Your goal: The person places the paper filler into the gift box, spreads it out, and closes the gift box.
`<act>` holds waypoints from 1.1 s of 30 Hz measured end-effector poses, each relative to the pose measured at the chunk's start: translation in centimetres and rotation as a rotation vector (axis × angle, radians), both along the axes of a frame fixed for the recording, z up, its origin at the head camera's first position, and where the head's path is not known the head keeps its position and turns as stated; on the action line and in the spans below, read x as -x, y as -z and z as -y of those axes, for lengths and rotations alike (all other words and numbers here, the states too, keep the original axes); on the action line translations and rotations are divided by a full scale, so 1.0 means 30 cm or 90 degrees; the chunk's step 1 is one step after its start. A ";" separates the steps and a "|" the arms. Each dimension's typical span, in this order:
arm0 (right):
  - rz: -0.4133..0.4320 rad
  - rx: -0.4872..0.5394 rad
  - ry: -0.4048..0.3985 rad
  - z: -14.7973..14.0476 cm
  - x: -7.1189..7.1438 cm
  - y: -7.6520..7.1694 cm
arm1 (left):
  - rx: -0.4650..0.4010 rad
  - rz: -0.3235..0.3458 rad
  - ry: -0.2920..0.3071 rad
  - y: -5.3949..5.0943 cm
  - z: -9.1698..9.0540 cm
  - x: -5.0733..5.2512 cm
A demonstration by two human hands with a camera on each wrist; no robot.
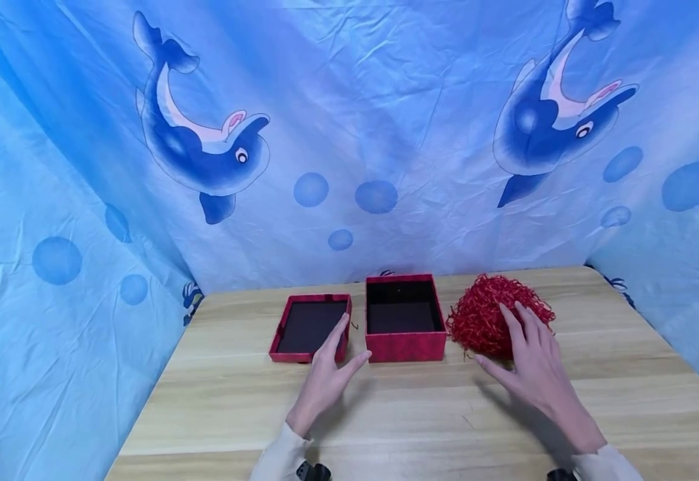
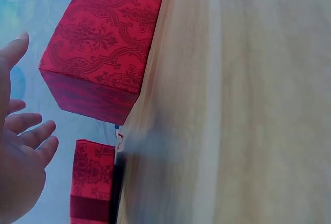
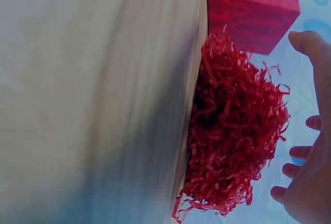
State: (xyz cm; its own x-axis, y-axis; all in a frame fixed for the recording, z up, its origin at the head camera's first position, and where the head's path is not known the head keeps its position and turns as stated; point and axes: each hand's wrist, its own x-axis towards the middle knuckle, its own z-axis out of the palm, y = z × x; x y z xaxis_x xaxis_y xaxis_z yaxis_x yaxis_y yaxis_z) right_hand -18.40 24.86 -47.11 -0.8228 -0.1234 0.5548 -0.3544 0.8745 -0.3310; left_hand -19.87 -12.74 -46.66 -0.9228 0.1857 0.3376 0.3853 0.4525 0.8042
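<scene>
A red patterned box (image 1: 406,347) stands in the middle of the table, its dark inside facing up with nothing seen in it. Left of it lies the box's shallow lid (image 1: 312,327), dark inner side up. My left hand (image 1: 324,381), fingers spread and holding nothing, hovers in front of the gap between lid and box. To the right of the box sits a heap of red shredded paper (image 1: 488,314). Over its near edge reaches my right hand (image 1: 532,367) with relaxed fingers; the right wrist view shows them apart from the shreds (image 3: 232,125).
The light wooden table (image 1: 409,421) has its back edge against a blue curtain (image 1: 349,133) printed with dolphins and bubbles. More curtain hangs on both sides. A small loose shred (image 1: 355,326) lies between lid and box.
</scene>
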 end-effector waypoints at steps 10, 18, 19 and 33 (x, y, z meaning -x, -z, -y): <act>0.023 0.041 0.020 -0.031 0.096 -0.004 | -0.019 0.059 0.018 0.012 -0.042 0.075; 0.082 0.040 0.037 -0.036 0.154 0.008 | 0.004 0.085 0.021 0.017 -0.060 0.110; 0.086 0.042 0.040 -0.037 0.159 0.007 | 0.002 0.085 0.022 0.019 -0.061 0.112; 0.205 0.040 0.046 -0.054 0.185 0.037 | -0.007 0.050 0.027 0.032 -0.067 0.124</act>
